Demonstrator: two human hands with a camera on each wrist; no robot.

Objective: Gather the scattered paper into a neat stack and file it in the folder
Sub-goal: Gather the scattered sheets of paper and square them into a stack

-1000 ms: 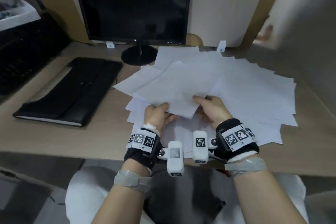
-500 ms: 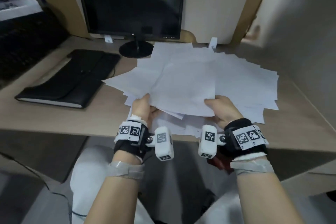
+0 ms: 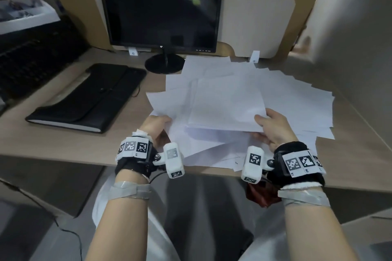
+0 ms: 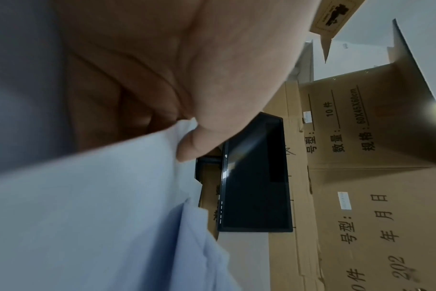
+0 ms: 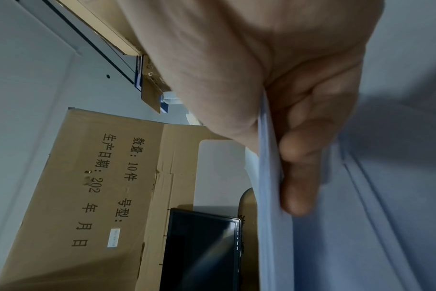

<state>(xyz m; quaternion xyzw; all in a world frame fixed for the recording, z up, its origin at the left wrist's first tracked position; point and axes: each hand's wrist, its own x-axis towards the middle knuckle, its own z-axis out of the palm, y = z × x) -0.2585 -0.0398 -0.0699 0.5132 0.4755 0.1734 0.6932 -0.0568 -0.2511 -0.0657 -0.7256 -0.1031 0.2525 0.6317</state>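
Observation:
Many white paper sheets [image 3: 297,99] lie fanned over the middle and right of the desk. My left hand [image 3: 156,126] pinches the near left edge of the upper sheets [image 3: 227,101], thumb on top. In the left wrist view the thumb [image 4: 207,135] presses on the paper [image 4: 87,196]. My right hand [image 3: 268,125] grips the near right corner of the same bunch. The right wrist view shows the paper edge [image 5: 269,167] clamped between thumb and fingers [image 5: 299,177]. A shut black folder [image 3: 89,97] lies flat on the desk's left side, apart from the paper.
A dark monitor [image 3: 161,6] on a round stand stands at the back of the desk [image 3: 63,146]. Cardboard boxes [image 4: 373,177] rise behind it, with a white panel [image 3: 258,25] beside it. A black keyboard [image 3: 27,63] sits far left. My lap is under the desk's front edge.
Both hands spread apart along the near edge of the upper sheets, the left going left and the right going right. The sheets they hold now lie squarer on the pile.

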